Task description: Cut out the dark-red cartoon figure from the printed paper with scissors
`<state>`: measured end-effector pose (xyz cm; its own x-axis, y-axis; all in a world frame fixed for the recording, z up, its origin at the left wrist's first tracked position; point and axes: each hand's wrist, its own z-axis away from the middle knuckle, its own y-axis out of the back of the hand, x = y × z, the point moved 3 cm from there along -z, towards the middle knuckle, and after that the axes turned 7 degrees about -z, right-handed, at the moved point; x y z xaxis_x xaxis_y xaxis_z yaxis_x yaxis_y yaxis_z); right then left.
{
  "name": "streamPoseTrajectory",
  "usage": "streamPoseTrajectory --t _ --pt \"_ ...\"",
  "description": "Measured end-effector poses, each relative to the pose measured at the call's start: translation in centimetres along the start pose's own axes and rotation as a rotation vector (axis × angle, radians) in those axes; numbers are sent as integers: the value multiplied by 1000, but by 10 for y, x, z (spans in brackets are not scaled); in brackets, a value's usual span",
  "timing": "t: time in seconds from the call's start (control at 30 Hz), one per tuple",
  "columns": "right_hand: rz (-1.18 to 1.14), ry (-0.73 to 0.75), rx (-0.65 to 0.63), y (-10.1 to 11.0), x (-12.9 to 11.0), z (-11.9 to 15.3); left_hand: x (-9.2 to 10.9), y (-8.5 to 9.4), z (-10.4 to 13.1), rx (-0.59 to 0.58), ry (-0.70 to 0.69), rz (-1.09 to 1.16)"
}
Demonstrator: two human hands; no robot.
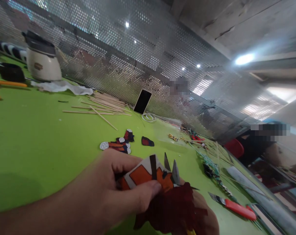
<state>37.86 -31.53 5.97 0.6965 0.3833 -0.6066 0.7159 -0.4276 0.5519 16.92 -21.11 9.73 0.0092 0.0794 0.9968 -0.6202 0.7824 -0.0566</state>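
Near centre, above a green table [77, 137], the left hand [128, 195] pinches an orange-and-white printed cutout [140, 176] between thumb and fingers. The right hand [208, 213] is mostly hidden behind a dark red piece [172, 209]; whether its fingers are closed cannot be told. Two grey points [175, 171], perhaps scissor blades, rise beside the cutout; if sharp, they could nick it or a finger should either hand slip. A tight pinch could crease it. Near right, a red-handled knife [238, 209] lies with its blade exposed, so a sweeping hand could be cut
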Motion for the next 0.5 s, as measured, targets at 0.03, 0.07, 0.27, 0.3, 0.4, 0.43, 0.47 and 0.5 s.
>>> streamPoseTrajectory --t 0.03,0.07,0.27,0.3,0.4,0.43,0.47,0.5 --pt "-26 -1 -21 1 -6 -4 0 0 -1 -8 3 9" --pt "-62 -5 -48 0 -10 -9 0 1 -1 -19 -3 33" --pt "-217 49 -147 -9 -16 -24 5 0 -1 -76 -13 120" --pt "-230 59 -126 -10 -17 -22 5 0 0 -75 -6 114" --pt "-160 44 57 -14 -18 -8 5 0 1 -81 2 130" --pt "-108 31 133 -14 -17 -1 5 0 1 -84 6 128" --pt "-59 16 208 -15 -15 7 5 0 1 -85 12 126" --pt "-34 3 263 -16 -12 15 4 0 2 -76 20 122"
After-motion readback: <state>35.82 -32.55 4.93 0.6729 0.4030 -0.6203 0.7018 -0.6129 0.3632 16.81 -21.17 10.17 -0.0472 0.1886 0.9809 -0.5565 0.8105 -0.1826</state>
